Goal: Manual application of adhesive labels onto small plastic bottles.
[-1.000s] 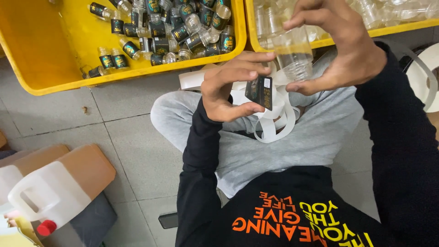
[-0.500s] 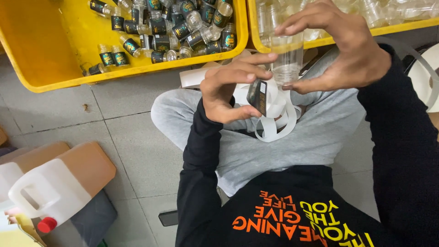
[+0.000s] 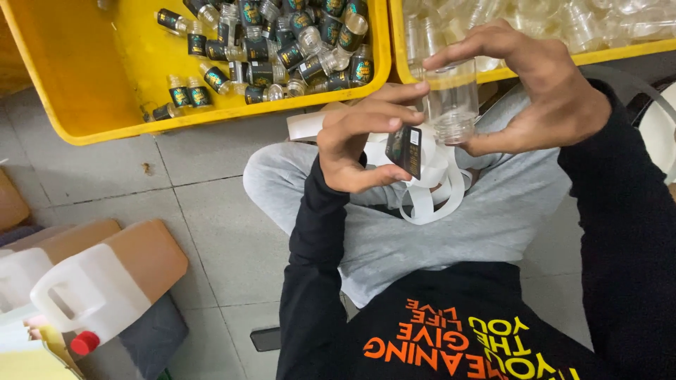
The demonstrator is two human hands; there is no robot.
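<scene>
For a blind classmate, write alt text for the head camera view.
A seated person's right hand holds a clear plastic bottle while the left hand pinches a dark rectangular label beside it. Two yellow plastic crates lie ahead.

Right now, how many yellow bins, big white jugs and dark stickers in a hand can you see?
Yellow bins: 2
Big white jugs: 2
Dark stickers in the left hand: 1
Total: 5

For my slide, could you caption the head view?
Right hand holds a clear bottle; left hand holds a dark label beside it.
</scene>
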